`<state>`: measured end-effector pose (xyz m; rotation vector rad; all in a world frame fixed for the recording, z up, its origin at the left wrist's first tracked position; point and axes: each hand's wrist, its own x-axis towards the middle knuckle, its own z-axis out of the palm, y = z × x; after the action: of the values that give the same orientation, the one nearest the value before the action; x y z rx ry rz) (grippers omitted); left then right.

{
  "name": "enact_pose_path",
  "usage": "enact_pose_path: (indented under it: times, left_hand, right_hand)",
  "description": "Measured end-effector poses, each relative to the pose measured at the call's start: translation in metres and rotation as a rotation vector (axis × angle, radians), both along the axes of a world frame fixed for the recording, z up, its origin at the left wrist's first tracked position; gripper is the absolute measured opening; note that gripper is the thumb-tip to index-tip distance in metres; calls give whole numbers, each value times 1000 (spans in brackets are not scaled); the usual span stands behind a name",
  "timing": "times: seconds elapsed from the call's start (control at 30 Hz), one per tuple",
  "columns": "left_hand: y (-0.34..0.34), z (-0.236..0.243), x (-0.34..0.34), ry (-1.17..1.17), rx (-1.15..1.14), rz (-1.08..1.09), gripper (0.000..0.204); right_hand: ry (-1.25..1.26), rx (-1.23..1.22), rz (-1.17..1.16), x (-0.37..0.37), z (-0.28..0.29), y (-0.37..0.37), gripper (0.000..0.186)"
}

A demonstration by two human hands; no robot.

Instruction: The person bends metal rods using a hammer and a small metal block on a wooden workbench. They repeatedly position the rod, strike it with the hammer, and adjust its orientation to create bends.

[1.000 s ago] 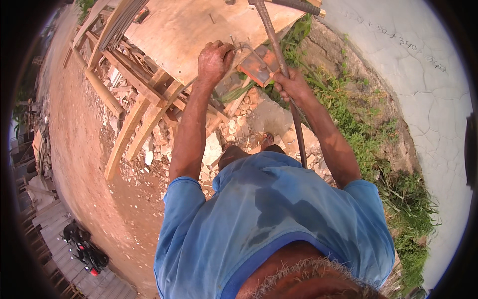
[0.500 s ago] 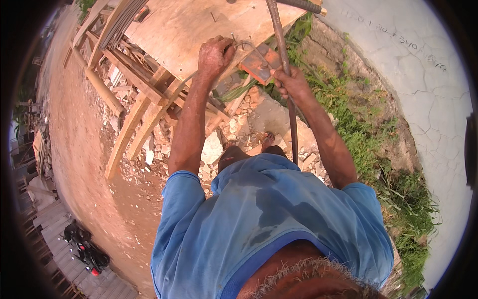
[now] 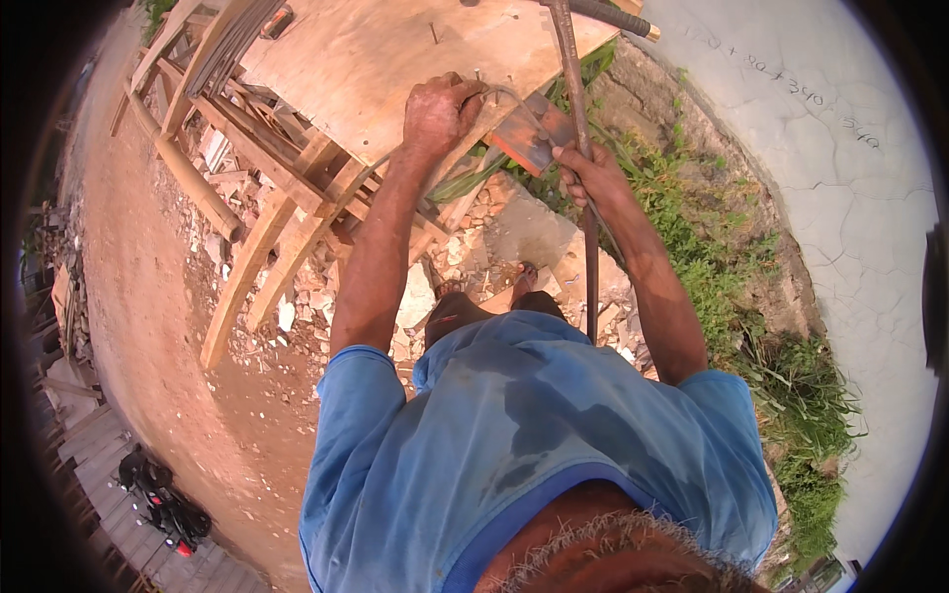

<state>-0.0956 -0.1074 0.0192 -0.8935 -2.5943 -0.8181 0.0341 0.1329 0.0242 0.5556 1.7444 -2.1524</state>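
While the left hand (image 3: pixel 440 111) grips one bent wire (image 3: pixel 514 97), the right hand (image 3: pixel 588 170) clasps one rod (image 3: pixel 590 247).

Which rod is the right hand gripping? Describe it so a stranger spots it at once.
Start at the plywood bench top. Beside its grassy edge, the right hand wraps a rusty steel rod, standing nearly upright. Unlike the wooden beams nearby, it is thin, dark metal.

packages: none in view | labels: none | signs: none as boards or plates | screens: none | nearest thing to a sign: dark handwritten marks on the pale cracked wall (image 3: pixel 840 148), far right, in a slanting row, too small to make out
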Motion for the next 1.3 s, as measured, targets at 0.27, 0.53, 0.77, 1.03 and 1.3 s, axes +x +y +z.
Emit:
enact_pose_path:
  times: [0.27, 0.53, 0.77, 1.03, 1.3]
  left_hand:
    - [2, -9, -3, 73, -57, 34, 17]
    - [0, -13, -5, 81, -23, -5, 17]
    - [-1, -13, -6, 54, -35, -32, 21]
    - [-2, -11, -7, 93, -27, -32, 23]
    - [-2, -13, -6, 105, -22, -17, 21]
  right_hand:
    - [127, 204, -52, 8, -6, 0, 28]
    - [-12, 670, 5, 107, 25, 93, 45]
    - [-138, 1298, 231, 159, 43, 142, 43]
    - [330, 1602, 444, 108, 33, 193, 31]
    - [494, 1747, 552, 50, 26, 217, 22]
